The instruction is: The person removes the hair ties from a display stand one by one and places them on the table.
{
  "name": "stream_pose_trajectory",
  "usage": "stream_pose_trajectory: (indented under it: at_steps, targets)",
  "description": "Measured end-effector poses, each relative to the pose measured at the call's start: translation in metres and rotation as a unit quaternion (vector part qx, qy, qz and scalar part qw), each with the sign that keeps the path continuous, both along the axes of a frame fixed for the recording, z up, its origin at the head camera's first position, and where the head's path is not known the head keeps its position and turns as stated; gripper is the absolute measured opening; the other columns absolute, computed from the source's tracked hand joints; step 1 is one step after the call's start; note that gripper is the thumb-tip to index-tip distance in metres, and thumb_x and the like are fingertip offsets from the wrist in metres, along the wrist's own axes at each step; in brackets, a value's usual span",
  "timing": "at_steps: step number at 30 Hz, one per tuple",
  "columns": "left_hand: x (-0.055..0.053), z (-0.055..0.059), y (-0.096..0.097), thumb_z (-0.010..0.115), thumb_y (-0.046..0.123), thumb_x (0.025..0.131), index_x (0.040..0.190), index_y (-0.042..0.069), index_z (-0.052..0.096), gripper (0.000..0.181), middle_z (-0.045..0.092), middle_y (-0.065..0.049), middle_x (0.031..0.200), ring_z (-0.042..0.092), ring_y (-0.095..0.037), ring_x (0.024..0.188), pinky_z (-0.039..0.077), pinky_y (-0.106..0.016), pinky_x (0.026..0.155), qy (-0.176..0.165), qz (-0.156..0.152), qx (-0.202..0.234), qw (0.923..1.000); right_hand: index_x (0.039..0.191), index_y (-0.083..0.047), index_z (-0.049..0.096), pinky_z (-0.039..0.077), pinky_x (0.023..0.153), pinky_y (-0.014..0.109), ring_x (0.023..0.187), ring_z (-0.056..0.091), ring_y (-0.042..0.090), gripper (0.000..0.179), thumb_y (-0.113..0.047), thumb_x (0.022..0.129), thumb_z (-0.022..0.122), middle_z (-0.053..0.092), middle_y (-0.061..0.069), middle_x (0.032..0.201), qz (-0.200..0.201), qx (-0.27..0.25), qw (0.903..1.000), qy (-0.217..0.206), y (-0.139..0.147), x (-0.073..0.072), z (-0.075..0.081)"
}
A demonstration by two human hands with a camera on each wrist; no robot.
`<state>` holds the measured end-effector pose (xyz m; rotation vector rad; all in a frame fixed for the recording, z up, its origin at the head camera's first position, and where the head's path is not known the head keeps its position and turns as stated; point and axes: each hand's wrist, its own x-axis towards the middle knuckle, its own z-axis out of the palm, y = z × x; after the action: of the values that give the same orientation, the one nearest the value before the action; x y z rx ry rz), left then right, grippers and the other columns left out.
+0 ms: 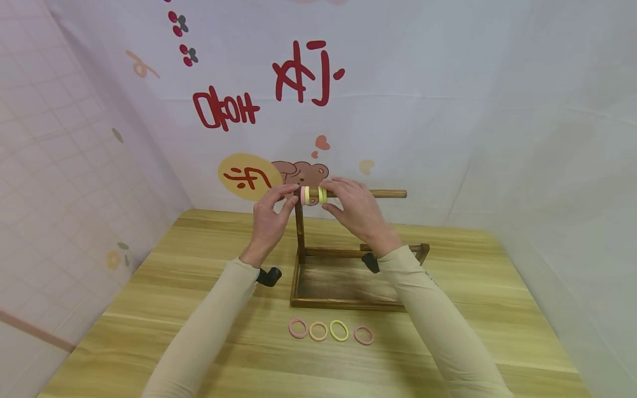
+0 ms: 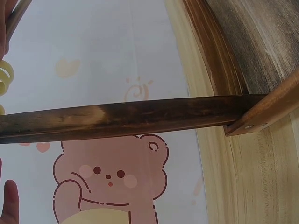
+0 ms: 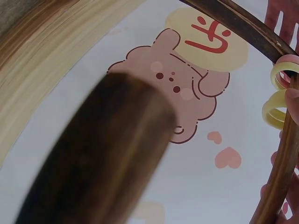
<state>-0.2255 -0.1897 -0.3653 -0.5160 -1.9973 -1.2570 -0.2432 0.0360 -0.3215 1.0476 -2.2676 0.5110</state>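
A dark wooden stand (image 1: 300,221) has a horizontal bar (image 1: 388,193) at its top. On the bar's left end hang a pink ring (image 1: 302,195) and a yellow ring (image 1: 307,195), side by side. Slightly to their right, my right hand (image 1: 355,207) pinches a yellow pair of rings (image 1: 322,195) around the bar between thumb and fingers. My left hand (image 1: 269,221) is at the post end, its fingertips right beside the pink ring and its fingers extended. The right wrist view shows the yellow pair (image 3: 273,111) close up, with a thumb against it.
Before the stand's base (image 1: 348,304) lie loose rings: a pink one (image 1: 291,333), a peach one (image 1: 311,336), a yellow one (image 1: 332,333) and another pink one (image 1: 356,336). A lower, shorter bar (image 1: 365,247) is partly behind the right arm. A printed cloth (image 1: 423,110) hangs behind the table (image 1: 224,354).
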Motion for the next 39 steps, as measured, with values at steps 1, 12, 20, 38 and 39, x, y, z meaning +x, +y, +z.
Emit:
stream_pose_trajectory:
  at_steps: [1,12,20,38,39]
  targets:
    - [0.000,0.000,0.000,0.071,0.009,0.099,0.123,0.003,0.073,0.025,0.072,-0.014,0.124,0.066,-0.028,0.115,0.054,-0.044,0.101,0.000,0.000,0.000,1.0000,0.132,-0.005,0.067,0.047,0.108,0.052,0.131,0.059,0.031,0.049,-0.016,0.089,0.085,0.070,0.010,0.131,-0.002,-0.001,1.0000,-0.002,0.000,0.000,0.000]
    - [-0.001,-0.001,0.000,0.071,0.009,0.099,0.124,0.003,0.073,0.026,0.072,-0.013,0.124,0.066,-0.028,0.116,0.053,-0.045,0.102,0.000,-0.001,0.001,1.0000,0.127,-0.006,0.070,0.048,0.107,0.052,0.126,0.062,0.030,0.045,-0.017,0.087,0.086,0.073,0.010,0.125,-0.003,-0.010,0.9998,0.016,0.000,-0.001,-0.001]
    - [-0.001,-0.001,0.000,0.071,0.009,0.099,0.124,0.003,0.073,0.026,0.072,-0.013,0.124,0.066,-0.028,0.116,0.054,-0.044,0.102,-0.002,0.003,-0.004,1.0000,0.126,-0.008,0.072,0.049,0.105,0.052,0.124,0.063,0.029,0.041,-0.019,0.088,0.085,0.073,0.009,0.124,-0.005,-0.022,0.9994,0.026,0.005,-0.001,-0.001]
    - [0.000,0.000,0.001,0.071,0.009,0.099,0.123,0.003,0.074,0.025,0.072,-0.014,0.124,0.066,-0.029,0.116,0.053,-0.043,0.102,-0.005,0.006,-0.001,1.0000,0.127,-0.007,0.072,0.049,0.103,0.054,0.122,0.064,0.029,0.042,-0.018,0.089,0.084,0.072,0.009,0.126,-0.005,-0.037,0.9990,0.024,0.014,0.000,-0.002]
    - [0.000,0.000,0.001,0.071,0.009,0.100,0.123,0.003,0.074,0.024,0.072,-0.014,0.124,0.066,-0.029,0.116,0.053,-0.043,0.102,-0.006,0.006,0.000,1.0000,0.128,-0.007,0.072,0.049,0.103,0.053,0.122,0.064,0.029,0.042,-0.017,0.089,0.084,0.072,0.009,0.126,-0.005,-0.038,0.9990,0.022,0.014,0.000,-0.002]
